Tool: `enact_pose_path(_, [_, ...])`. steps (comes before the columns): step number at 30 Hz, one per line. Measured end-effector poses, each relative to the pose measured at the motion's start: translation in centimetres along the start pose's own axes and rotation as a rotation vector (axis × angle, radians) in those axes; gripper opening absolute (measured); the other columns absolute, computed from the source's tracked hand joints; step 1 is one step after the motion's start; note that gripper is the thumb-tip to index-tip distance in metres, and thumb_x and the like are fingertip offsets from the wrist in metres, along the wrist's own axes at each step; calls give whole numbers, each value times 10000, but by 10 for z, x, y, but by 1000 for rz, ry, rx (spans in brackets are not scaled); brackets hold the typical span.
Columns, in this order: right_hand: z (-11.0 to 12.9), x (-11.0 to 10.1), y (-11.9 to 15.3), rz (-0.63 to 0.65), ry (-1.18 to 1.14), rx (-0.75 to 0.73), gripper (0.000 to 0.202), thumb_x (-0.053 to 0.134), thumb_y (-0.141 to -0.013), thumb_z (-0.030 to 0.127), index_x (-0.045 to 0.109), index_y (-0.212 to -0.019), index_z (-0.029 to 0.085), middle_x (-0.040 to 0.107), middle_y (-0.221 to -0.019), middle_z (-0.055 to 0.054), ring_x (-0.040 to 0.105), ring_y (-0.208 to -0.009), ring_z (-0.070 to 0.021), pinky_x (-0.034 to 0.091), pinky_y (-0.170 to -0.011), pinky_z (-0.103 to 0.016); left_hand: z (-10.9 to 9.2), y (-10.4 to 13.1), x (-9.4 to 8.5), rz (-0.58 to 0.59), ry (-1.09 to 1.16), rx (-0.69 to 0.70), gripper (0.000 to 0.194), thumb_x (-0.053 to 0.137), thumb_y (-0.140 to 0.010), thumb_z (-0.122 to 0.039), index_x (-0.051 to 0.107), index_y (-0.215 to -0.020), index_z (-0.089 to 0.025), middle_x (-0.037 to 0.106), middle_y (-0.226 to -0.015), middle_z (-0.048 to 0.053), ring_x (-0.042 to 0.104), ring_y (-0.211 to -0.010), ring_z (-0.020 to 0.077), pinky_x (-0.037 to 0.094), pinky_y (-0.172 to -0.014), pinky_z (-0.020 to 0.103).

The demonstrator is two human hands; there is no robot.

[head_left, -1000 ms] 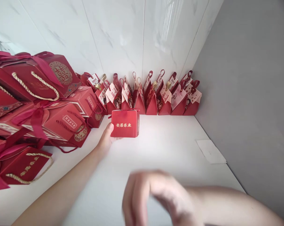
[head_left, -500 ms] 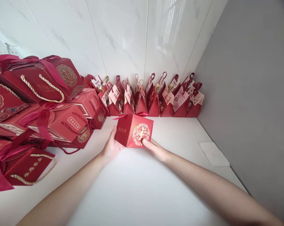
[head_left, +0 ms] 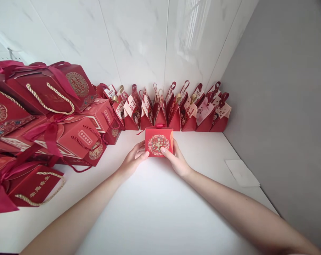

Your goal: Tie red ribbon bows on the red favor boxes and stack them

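A small red box (head_left: pixel 158 142) with a gold round emblem and a red ribbon on top is held between both hands, its printed face toward me. My left hand (head_left: pixel 134 157) grips the box's left side, thumb at the lower left corner. On the right side, my right hand (head_left: pixel 177 157) holds it with the thumb lying on the front face. The fingers behind the box are partly hidden. Just behind it stand rows of small red pointed boxes (head_left: pixel 189 115) with looped ribbons.
Large red gift boxes (head_left: pixel 70 136) with ribbons and rope handles are stacked at the left. A white paper sheet (head_left: pixel 242 173) lies near the right edge of the white table (head_left: pixel 160 212). A marbled wall rises behind, a grey one at the right.
The box has been turned from a corner view to face me squarely and sits slightly higher and more level. My left hand has moved right along with it, its thumb now near the front corner.
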State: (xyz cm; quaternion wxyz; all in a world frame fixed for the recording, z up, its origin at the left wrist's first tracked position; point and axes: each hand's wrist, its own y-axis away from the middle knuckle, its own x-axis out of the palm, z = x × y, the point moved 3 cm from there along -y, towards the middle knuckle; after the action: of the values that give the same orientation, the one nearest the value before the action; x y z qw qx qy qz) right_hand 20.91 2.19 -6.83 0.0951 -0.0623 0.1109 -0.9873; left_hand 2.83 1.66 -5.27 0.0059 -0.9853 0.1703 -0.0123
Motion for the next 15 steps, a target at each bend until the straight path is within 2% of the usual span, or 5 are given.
enact_pose_path(11, [5, 0, 3, 25, -103, -35, 747, 661, -874, 458, 292, -1495, 268, 423, -1504, -59, 410, -1375, -236, 329, -1168, -423, 4, -2, -5, -24, -16, -53, 566, 592, -872, -521, 481, -1363, -261, 469, -1473, 116, 447, -1345, 327, 424, -1065, 523])
enact_pose_path(13, [4, -1, 3, 33, -108, -43, 734, 626, -900, 458, 262, -1514, 289, 362, -1546, -35, 353, -1414, -225, 294, -1188, -423, 4, -2, -7, -74, -4, -34, 527, 577, -885, -513, 498, -1340, -261, 483, -1460, 108, 493, -1303, 312, 460, -1037, 501])
enact_pose_path(15, [1, -1, 4, 59, -122, -37, 740, 599, -919, 455, 210, -1533, 317, 270, -1593, -8, 290, -1449, -222, 287, -1191, -432, 3, -3, -11, -173, 16, -1, 514, 593, -882, -490, 493, -1332, -262, 510, -1430, 107, 565, -1220, 293, 502, -991, 480])
